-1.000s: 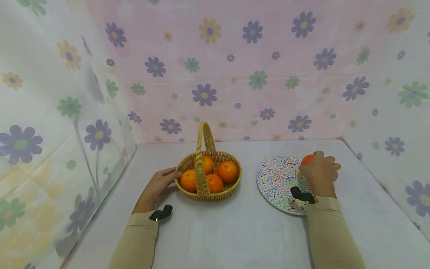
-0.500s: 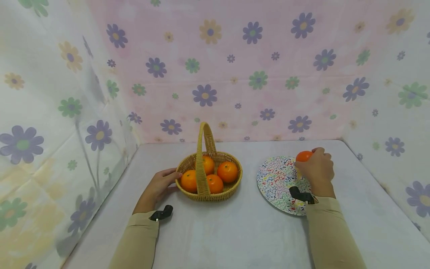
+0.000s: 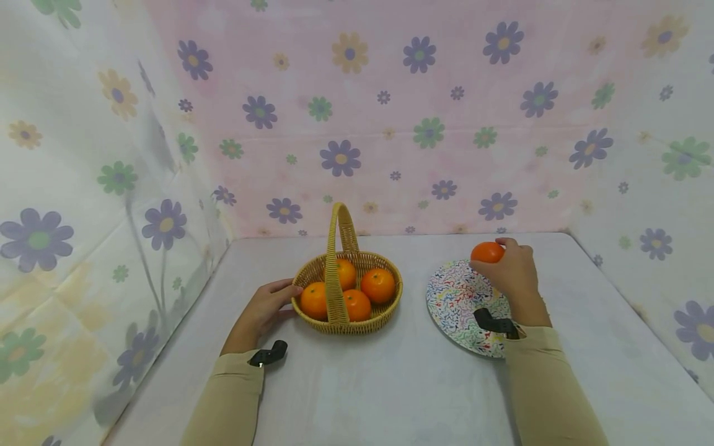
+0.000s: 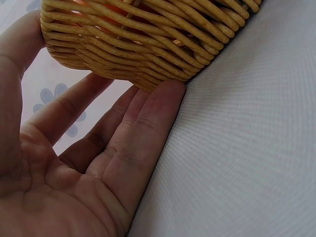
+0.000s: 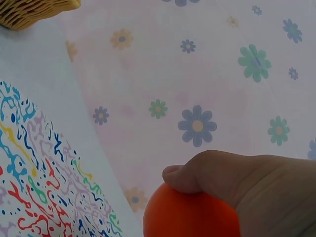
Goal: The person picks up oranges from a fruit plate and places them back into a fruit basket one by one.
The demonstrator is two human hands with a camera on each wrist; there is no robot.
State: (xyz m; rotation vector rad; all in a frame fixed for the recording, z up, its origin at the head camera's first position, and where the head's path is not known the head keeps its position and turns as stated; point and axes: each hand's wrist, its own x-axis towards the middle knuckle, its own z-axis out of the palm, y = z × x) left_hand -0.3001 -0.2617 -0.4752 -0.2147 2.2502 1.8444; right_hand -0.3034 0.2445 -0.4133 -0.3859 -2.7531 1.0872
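Observation:
A woven wicker basket [image 3: 375, 323] with a tall arched handle stands left of centre and holds several oranges [image 3: 378, 285]. My left hand [image 3: 269, 310] holds the basket's left side, thumb at the rim and fingertips against the lower woven wall in the left wrist view. My right hand [image 3: 514, 272] grips a smooth orange-red orange [image 3: 488, 252] between thumb and fingers, over the far right edge of a round board [image 3: 465, 303] with a multicoloured squiggle pattern. In the right wrist view the thumb lies on top of the orange; the other fingers are hidden.
A white cloth covers the table [image 3: 368, 384]. Flower-printed fabric walls [image 3: 379, 124] rise behind it and at both sides. A strip of table separates the basket from the round board. Black camera mounts [image 3: 269, 353] sit at both wrists.
My right hand has lifted the orange and moved it left and a little away from me, over the board's far edge. The left hand and basket have stayed in place.

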